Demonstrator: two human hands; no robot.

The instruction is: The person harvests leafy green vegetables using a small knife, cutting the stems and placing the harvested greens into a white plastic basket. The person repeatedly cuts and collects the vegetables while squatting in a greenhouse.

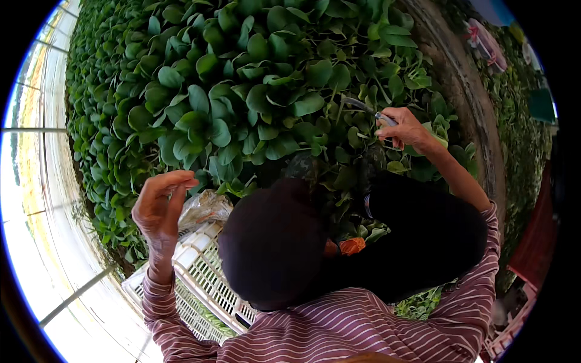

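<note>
My right hand [399,127] grips the handle of a small sickle [361,104]. Its curved blade points left among the stems of leafy green vegetables [258,100]. At the left, my left hand [163,199] is raised beside a white plastic crate [204,258]. Its fingers are bent towards the thumb, and I see nothing held between them. Crumpled clear plastic [206,208] lies at the crate's far end, close to this hand. Green produce shows through the crate's slats. The dark top of my headwear [272,245] hides part of the ground and crate.
Dense greens fill the bed ahead and left. A bare soil strip [481,100] curves along the right, with more plants and a pink bundle [488,45] beyond. Cut leaves [417,306] lie below my right arm. A bright translucent wall with metal bars [77,297] stands left.
</note>
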